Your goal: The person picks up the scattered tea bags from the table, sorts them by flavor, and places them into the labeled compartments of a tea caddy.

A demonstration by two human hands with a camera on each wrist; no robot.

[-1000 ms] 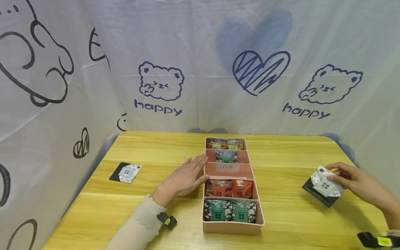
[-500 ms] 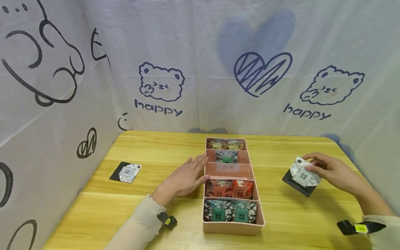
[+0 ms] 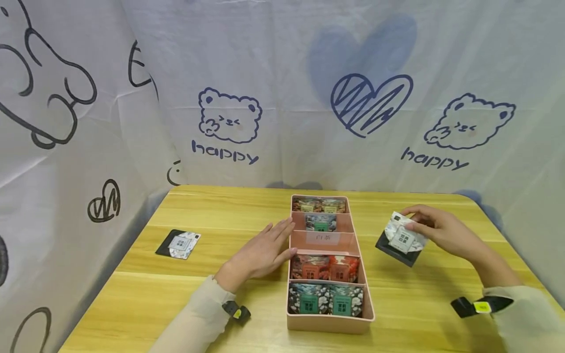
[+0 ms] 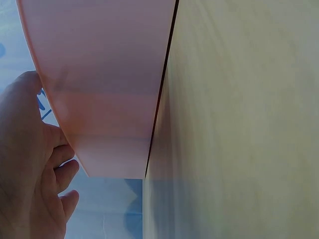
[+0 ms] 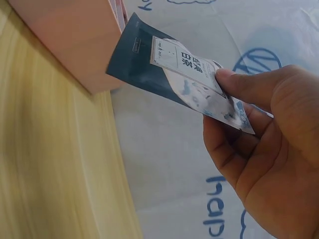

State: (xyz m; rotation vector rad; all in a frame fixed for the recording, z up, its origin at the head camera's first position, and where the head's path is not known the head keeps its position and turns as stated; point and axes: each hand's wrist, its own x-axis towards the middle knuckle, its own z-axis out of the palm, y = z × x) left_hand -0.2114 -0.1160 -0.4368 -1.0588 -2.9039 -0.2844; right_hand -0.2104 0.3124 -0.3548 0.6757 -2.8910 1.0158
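A pink divided tray is seen standing lengthwise on a wooden table, its nearest compartment filled with teal-and-white sachets and the next with red ones. The tray's left wall is touched by the left hand, laid flat with fingers straight and nothing held; in the left wrist view the thumb and fingertips are shown against the pink wall. Right of the tray, a dark-and-silver sachet is pinched by the right hand between thumb and fingers, raised off the table, well apart from the tray wall (the right wrist view shows the grip taken near one edge only, most of the pack projecting free). A middle compartment bearing a small label is seen to hold no sachets; beyond it lie more packs in the two far compartments. A matching sachet is left flat near the table's left edge. A slip is judged possible: with so little of the pack gripped, it could be twisted loose or knocked against the tray rim and dropped outside
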